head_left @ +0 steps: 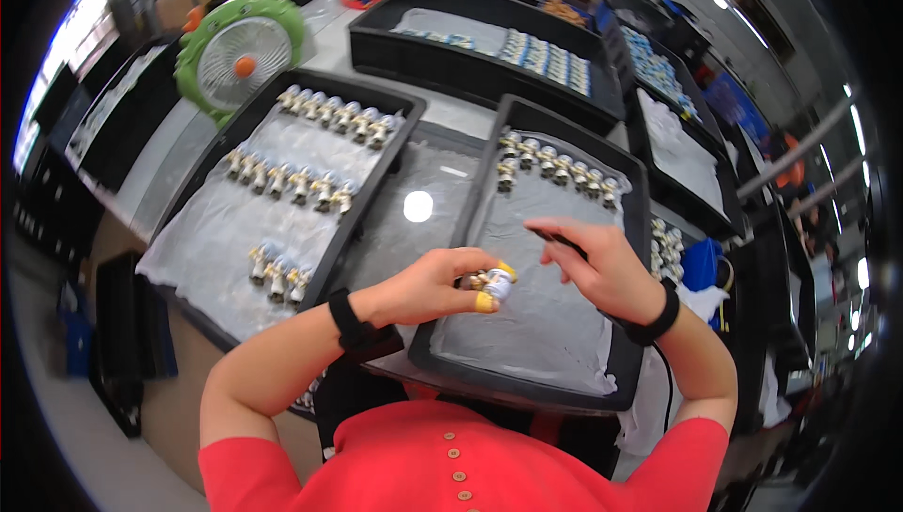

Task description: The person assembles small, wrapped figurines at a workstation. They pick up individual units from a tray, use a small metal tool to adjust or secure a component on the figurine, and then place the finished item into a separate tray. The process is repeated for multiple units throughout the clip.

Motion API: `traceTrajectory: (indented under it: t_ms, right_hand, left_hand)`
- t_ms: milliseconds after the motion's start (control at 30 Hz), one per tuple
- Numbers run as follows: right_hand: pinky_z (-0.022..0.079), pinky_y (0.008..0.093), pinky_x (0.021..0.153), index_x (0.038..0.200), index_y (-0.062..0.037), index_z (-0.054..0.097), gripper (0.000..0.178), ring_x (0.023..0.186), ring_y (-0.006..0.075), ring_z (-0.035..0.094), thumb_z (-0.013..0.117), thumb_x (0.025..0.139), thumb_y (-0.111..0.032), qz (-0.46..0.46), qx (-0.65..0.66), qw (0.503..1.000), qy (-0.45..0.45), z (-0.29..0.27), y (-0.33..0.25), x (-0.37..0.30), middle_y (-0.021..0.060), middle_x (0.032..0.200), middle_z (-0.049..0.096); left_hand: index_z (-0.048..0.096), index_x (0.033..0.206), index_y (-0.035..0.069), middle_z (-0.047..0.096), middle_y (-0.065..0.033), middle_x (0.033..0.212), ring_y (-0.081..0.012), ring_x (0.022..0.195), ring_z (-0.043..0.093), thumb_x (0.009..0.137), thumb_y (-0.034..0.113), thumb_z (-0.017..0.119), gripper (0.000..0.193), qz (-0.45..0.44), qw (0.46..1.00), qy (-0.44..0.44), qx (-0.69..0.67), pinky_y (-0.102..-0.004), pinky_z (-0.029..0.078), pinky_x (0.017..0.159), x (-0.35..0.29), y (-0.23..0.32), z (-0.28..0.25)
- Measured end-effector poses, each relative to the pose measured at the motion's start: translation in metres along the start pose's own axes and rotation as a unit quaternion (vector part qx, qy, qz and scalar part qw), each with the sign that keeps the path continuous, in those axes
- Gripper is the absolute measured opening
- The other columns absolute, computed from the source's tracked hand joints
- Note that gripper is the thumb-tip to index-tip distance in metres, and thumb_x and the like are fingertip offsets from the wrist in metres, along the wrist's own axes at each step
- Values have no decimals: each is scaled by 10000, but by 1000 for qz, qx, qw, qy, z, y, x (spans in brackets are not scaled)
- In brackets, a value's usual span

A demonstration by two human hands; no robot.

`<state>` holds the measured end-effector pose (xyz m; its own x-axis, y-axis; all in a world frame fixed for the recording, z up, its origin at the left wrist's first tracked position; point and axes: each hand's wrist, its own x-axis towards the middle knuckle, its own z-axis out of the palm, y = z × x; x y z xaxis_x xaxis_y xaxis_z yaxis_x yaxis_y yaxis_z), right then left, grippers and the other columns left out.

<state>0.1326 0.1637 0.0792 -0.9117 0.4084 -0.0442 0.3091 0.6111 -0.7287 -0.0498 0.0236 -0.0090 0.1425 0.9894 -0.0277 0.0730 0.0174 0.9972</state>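
Between the thumb and fingers of my left hand (437, 284) is a small painted figurine (495, 283) with a whitish, pale blue head. Yellow covers sit on the thumb tip and a fingertip of that hand. My right hand (607, 267), to its right, grips a thin dark stick-like tool (562, 241); its working end is too small to make out. Tool and figurine are apart. Both hands are over the right black tray (527, 376), lined with a whitish sheet. Similar figurines (562, 170) stand in rows at its far end.
Another black tray (202, 315) on the left holds three groups of figurines (299, 183). Behind it stands a green fan (243, 56). A long black tray (470, 65) with blue-and-white pieces lies at the back. More trays (682, 155) line the right side.
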Motion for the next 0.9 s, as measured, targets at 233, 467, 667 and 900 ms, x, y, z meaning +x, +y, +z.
traceTrajectory:
  t_ms: [233,467,667,900]
  right_hand:
    - [474,436,823,1112,17,570,319,935,403,593,509,802,-28,-24,-94,995,28,34,108,8,235,948,632]
    - [476,397,878,1180,3,546,365,984,354,602,587,835,-112,-107,-133,981,97,9,86,-24,184,1037,635]
    - [503,365,789,1190,-16,539,524,928,298,631,700,764,-276,182,-118,956,198,-73,70,-165,175,1020,630]
    - [488,436,826,1135,22,542,600,963,396,600,746,658,-279,398,-258,877,82,15,129,-272,244,1038,610]
  left_hand:
    - [598,1143,27,584,37,966,-29,860,517,820,41,676,332,-23,1000,6,-14,-188,430,768,5,11,4]
    - [617,1109,24,556,35,954,-42,854,505,825,80,702,301,-46,998,22,-34,-191,414,756,1,13,5]
    - [613,1109,10,561,28,982,-52,875,518,817,61,705,310,-54,997,29,-48,-193,420,765,-4,8,6]
    - [611,1100,10,570,28,948,-43,812,516,820,70,691,298,-38,998,41,-21,-187,419,705,1,16,15]
